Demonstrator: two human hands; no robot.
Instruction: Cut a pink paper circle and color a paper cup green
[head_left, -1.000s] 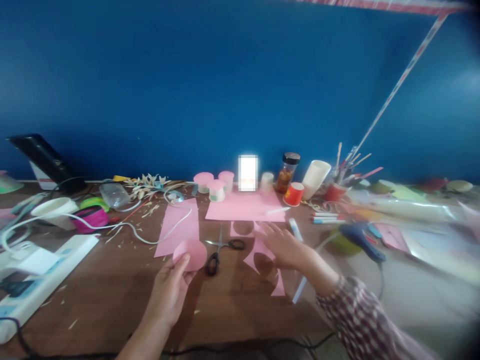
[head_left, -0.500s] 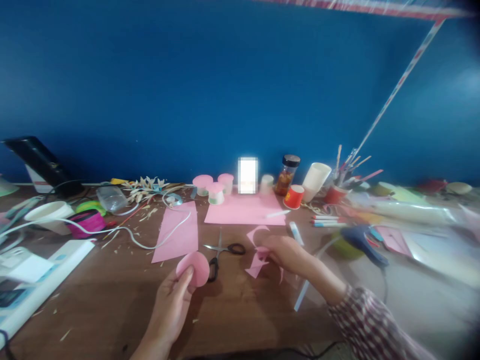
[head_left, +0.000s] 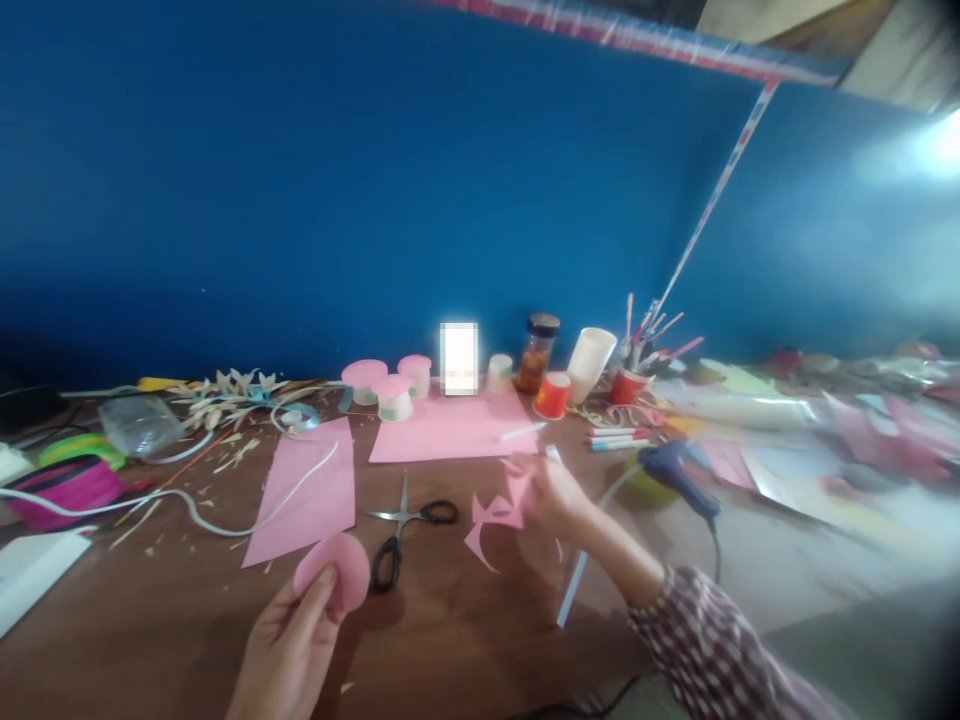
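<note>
Between the thumb and fingers of my left hand (head_left: 292, 630) is a pink paper circle (head_left: 341, 570). My right hand (head_left: 559, 500) is closed on a bunch of pink paper scraps (head_left: 499, 512), cut-out leftovers with curved edges that hang to its left. Black-handled scissors (head_left: 405, 517) lie with blades apart on the table between my hands. Behind the left hand lies a pink paper sheet (head_left: 307, 490), with a white cable across it. Farther back, a larger pink sheet (head_left: 450, 430) lies near several small cups, some topped with pink discs (head_left: 394, 388).
A glue gun (head_left: 679, 480) lies right of my right hand, near a white strip (head_left: 574, 590). Markers (head_left: 616, 438), a red cup (head_left: 553, 395), a dark-lidded jar (head_left: 534, 355) and a brush cup (head_left: 628, 387) stand or lie behind. A white cable (head_left: 199, 515) runs along the left.
My right hand, earlier spread over the scraps on the table, has gathered and gripped them. The view has swung right. The left hand keeps the pink circle.
</note>
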